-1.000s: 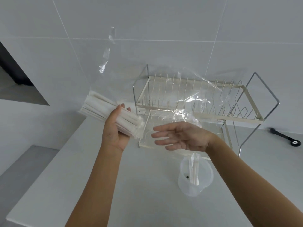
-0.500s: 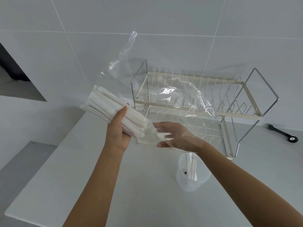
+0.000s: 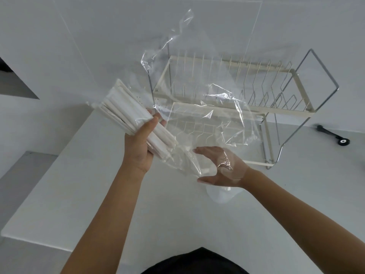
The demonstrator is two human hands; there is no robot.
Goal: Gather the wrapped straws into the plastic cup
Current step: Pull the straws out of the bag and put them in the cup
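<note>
A bundle of white paper-wrapped straws (image 3: 126, 108) lies inside a clear plastic bag (image 3: 207, 107), tilted down to the right. My left hand (image 3: 143, 144) is closed around the bundle and bag. My right hand (image 3: 221, 168) is inside the bag's loose open end, fingers apart and cupped around a few straws (image 3: 194, 162) that have slid toward it. The clear plastic cup (image 3: 222, 194) stands on the counter just under my right hand, mostly hidden by it.
A cream wire dish rack (image 3: 262, 107) with a chrome frame stands at the back against the tiled wall. A black tool (image 3: 333, 135) lies at the far right. The white counter (image 3: 94, 194) ends in an edge at the left.
My right hand has pushed further into the bag and dropped over the cup, hiding it. A few straws have slid down toward it. The bag's loose end has billowed up.
</note>
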